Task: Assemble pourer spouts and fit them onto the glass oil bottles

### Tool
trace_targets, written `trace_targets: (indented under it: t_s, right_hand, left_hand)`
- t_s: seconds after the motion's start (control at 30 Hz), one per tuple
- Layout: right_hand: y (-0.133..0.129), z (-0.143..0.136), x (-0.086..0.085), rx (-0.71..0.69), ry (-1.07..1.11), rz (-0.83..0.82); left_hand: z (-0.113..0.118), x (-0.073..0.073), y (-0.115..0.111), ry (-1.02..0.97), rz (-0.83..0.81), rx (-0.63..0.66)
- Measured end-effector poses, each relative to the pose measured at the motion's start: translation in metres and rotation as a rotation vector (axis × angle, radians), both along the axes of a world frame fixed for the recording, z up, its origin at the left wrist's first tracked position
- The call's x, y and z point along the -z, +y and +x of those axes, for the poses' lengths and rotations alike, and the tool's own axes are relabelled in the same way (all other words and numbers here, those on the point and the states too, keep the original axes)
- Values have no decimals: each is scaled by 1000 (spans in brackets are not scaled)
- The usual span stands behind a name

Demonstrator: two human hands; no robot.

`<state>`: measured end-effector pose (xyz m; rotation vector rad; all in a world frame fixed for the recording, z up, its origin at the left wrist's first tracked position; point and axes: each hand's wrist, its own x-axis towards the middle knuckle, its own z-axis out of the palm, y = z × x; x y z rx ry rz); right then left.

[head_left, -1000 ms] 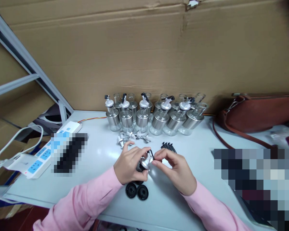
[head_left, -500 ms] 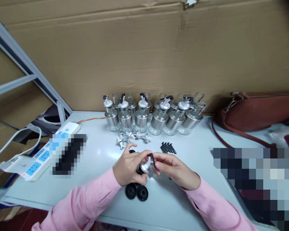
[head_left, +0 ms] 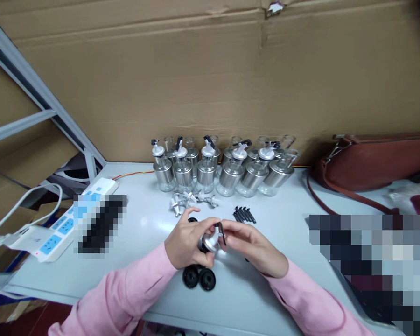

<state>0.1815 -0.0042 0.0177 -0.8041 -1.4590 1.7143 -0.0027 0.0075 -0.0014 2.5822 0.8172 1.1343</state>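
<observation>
My left hand (head_left: 189, 242) is closed around a silver pourer spout (head_left: 210, 241), its thumb and fingers gripping the base. A thin black flap (head_left: 221, 232) hangs off the spout's tip on the right side. The fingers of my right hand (head_left: 254, 245) pinch at this flap; their exact contact is partly hidden. Just below my left hand, black round caps (head_left: 199, 278) lie on the table. Beyond my hands is a small pile of silver pourer spouts (head_left: 192, 201), and to its right a row of small black flaps (head_left: 244, 214).
Glass bottles with metal bands (head_left: 206, 175) stand along the cardboard wall (head_left: 210, 74), several topped with spouts. On the left lies a white power strip (head_left: 59, 233) beside a blurred dark object (head_left: 103, 224). A brown bag (head_left: 378, 161) and a blurred pile (head_left: 371, 261) occupy the right.
My right hand has shifted very slightly at the flap. The spout stays in my left hand, and the view has moved a little.
</observation>
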Motion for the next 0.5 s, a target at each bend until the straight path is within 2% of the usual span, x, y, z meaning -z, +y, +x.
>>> trace_targets:
  t_s: [0.17,0.5]
  right_hand:
    - [0,-1,2,48,-55,7]
    - [-2,-4,4,135,-186,207]
  left_hand:
    - [0,1,0,13,-17,12]
    - [3,0,-3,41,24,21]
